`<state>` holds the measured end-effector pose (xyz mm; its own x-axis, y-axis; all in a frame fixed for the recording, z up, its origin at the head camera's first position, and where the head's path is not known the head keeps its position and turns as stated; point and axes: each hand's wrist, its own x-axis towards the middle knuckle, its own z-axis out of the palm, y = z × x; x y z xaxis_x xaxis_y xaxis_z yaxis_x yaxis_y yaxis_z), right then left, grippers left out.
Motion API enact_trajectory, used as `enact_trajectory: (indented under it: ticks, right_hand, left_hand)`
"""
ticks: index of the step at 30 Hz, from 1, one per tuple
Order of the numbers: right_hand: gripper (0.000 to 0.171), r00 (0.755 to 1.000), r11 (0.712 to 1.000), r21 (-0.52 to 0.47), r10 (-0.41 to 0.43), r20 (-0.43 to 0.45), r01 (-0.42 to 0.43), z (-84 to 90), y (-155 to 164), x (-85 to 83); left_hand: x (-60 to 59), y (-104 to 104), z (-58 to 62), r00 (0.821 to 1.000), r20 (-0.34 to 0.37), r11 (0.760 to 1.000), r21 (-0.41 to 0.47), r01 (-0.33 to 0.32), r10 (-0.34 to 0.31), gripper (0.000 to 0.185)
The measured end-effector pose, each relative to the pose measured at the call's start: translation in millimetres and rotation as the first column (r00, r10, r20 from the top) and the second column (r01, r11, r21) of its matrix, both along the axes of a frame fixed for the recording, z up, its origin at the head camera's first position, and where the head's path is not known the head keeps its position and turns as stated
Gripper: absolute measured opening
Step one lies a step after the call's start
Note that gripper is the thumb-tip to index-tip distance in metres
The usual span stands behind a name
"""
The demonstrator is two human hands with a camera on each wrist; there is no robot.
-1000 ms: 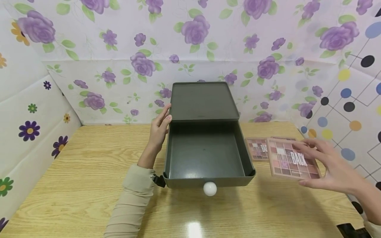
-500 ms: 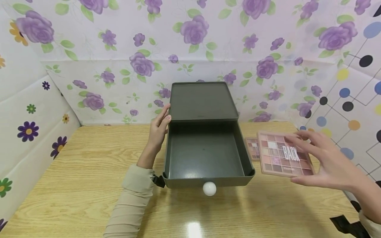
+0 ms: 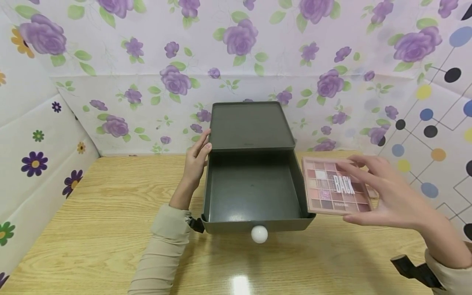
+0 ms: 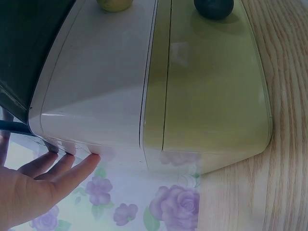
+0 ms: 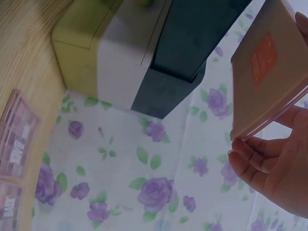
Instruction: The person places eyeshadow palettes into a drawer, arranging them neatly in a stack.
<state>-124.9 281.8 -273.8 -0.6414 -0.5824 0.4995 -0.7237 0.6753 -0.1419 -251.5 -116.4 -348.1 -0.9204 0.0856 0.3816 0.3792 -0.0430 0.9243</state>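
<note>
On the left side, my left hand (image 3: 195,164) rests against the drawer cabinet (image 3: 252,125), its fingers straight and a little spread. In the middle, the dark top drawer (image 3: 254,188) stands pulled out, with a white round knob (image 3: 259,234) on its front. Just beside its right wall, my right hand (image 3: 391,196) pinches the eyeshadow palette (image 3: 328,194) in the air between thumb and fingers, while two other palettes (image 5: 18,137) lie on the wooden table (image 3: 92,213).
</note>
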Motion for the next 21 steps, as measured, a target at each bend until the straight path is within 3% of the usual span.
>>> enact_trajectory:
  ticks: [13, 21]
  right_hand:
    - [0.096, 0.996, 0.997, 0.004, 0.083, -0.025, -0.083, 6.5, -31.9, -8.1]
    - [0.094, 0.993, 0.997, 0.070, 0.046, -0.112, -0.038, 10.8, -52.7, -13.5]
  left_hand:
    - [-2.0, 0.9, -1.6, 1.000, -0.010, 1.000, -0.001, -0.005, 0.005, 0.048]
    - [-1.3, 0.4, -1.5, 1.000, -0.016, 1.000, -0.004, -0.009, 0.009, 0.050]
